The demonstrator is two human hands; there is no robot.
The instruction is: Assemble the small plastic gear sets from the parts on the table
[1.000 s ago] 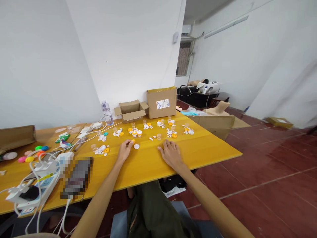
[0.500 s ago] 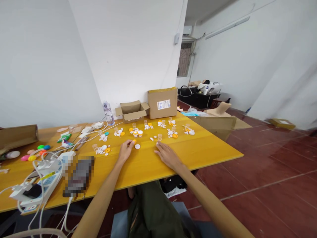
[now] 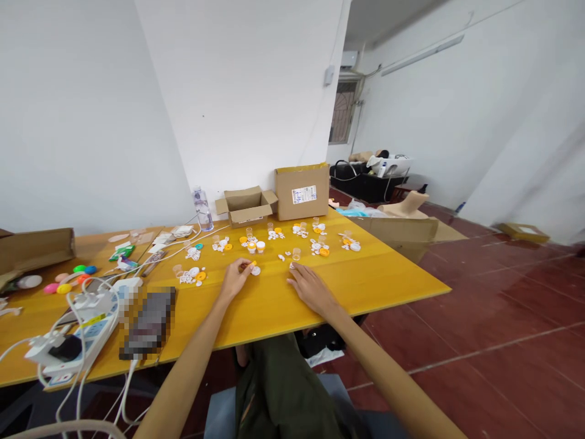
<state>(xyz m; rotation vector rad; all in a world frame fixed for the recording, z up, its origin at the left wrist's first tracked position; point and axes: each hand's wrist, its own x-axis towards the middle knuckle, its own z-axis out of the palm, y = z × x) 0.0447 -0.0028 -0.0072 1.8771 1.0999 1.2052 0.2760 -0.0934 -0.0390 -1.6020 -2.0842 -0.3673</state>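
Observation:
My left hand (image 3: 236, 279) is closed, pinching a small orange round cap (image 3: 253, 263) by its edge. Just beside its fingertips, a white disc (image 3: 256, 271) lies on the table. My right hand (image 3: 313, 289) is spread low over the wood with the thumb apart from the fingers. Its fingertips touch a small white plastic piece (image 3: 291, 266); no firm grip on it shows. A clear plastic cup (image 3: 297, 253) stands right behind those fingers, with loose white bits (image 3: 281, 257) to its left. Two white-and-orange capped jars (image 3: 260, 247) stand farther back between the hands.
Small piles of white parts, orange rings and clear cups (image 3: 194, 275) are spread in an arc across the table (image 3: 384, 286). Behind them are an open carton (image 3: 247, 210), a closed carton (image 3: 301, 194) and a bottle (image 3: 202, 208). At left lie a power strip (image 3: 91, 341), cables and a blurred-out dark device (image 3: 148, 323).
My left hand has shifted slightly right with the orange cap, now partly over the white disc. My right hand stays at the small white piece. The camera view has turned a little left.

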